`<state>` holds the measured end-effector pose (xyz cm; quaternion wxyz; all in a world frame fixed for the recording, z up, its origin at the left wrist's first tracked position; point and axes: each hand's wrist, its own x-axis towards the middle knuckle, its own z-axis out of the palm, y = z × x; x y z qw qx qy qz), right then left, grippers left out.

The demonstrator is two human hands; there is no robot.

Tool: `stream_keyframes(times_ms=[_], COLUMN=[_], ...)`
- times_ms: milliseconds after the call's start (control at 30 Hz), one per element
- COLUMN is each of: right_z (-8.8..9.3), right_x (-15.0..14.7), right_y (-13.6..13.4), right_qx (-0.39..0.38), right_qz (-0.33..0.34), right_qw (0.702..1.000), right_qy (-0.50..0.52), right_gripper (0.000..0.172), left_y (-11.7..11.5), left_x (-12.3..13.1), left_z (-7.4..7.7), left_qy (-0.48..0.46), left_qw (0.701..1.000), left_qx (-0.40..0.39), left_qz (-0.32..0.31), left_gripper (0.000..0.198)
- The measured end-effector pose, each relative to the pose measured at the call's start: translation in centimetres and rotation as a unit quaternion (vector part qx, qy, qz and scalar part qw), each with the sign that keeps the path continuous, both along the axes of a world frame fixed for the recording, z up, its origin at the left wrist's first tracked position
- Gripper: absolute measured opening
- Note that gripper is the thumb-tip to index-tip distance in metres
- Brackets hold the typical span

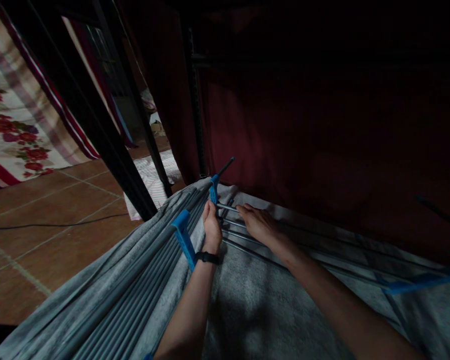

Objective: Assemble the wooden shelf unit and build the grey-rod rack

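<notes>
A folding drying rack of grey metal rods (150, 270) with blue plastic connectors (183, 237) lies on a grey rug (255, 310). My left hand (212, 227), with a black band on the wrist, is closed round a rod just below a blue connector (213, 189) at the rack's far corner. My right hand (257, 222) rests palm down on the thin rods (303, 265) beside it, fingers curled over one of them. A dark rod end (225, 166) sticks up past the corner.
A dark red curtain (303, 140) hangs right behind the rack. Black frame legs (108, 145) stand to the left on a brown tiled floor (41, 220). A floral cloth (15, 125) hangs at far left. A white mat (153, 180) and a black cable (52, 222) lie on the tiles.
</notes>
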<state>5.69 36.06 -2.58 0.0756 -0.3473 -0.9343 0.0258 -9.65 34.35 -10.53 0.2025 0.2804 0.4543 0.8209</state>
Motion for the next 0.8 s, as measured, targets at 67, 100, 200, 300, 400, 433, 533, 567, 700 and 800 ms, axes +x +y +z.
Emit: stream_keyframes(times_ms=[67,100,200,300,400,433,533,567,700,800], right_z=[0.0,-0.1,-0.2,-0.6,-0.7,-0.6,-0.5,-0.6,-3.5,-7.5], right_x=[0.0,0.0,-0.1,-0.1,-0.2,-0.2,0.3,0.7,4.3,8.8], right_y=[0.0,0.0,0.0,0.1,0.3,0.2,-0.9,-1.6,-4.6,-6.1], right_qx=[0.002,0.001,-0.003,0.0,0.008,0.013,0.045,0.059,0.06,0.028], right_qz=[-0.001,-0.002,-0.006,-0.009,-0.01,-0.005,0.034,0.046,0.01,-0.069], right_qw=[1.0,1.0,1.0,1.0,1.0,1.0,0.997,0.994,0.985,0.98], right_qy=[-0.002,-0.003,-0.007,-0.002,0.012,0.018,0.059,0.082,0.159,0.184], right_gripper=[0.039,0.039,0.041,0.042,0.043,0.045,0.051,0.052,0.053,0.052], left_y=[0.0,0.0,0.1,0.2,0.1,0.0,-0.5,-0.7,-1.9,-2.8], left_x=[0.1,0.2,0.5,0.7,0.8,0.7,0.2,0.0,-0.4,0.1], left_z=[-0.1,-0.1,-0.1,0.0,0.2,0.3,0.1,-0.2,-2.1,-3.4], left_qy=[0.017,0.024,0.04,0.056,0.071,0.073,0.053,0.037,-0.015,-0.032], left_qw=[1.0,1.0,0.998,0.994,0.993,0.994,0.997,0.998,0.994,0.988], left_qx=[-0.006,-0.012,-0.043,-0.064,-0.069,-0.066,-0.041,-0.031,-0.062,-0.114], left_qz=[0.008,0.014,0.036,0.063,0.066,0.056,0.027,0.029,0.089,0.102], left_gripper=[0.03,0.03,0.033,0.034,0.034,0.033,0.031,0.032,0.037,0.038])
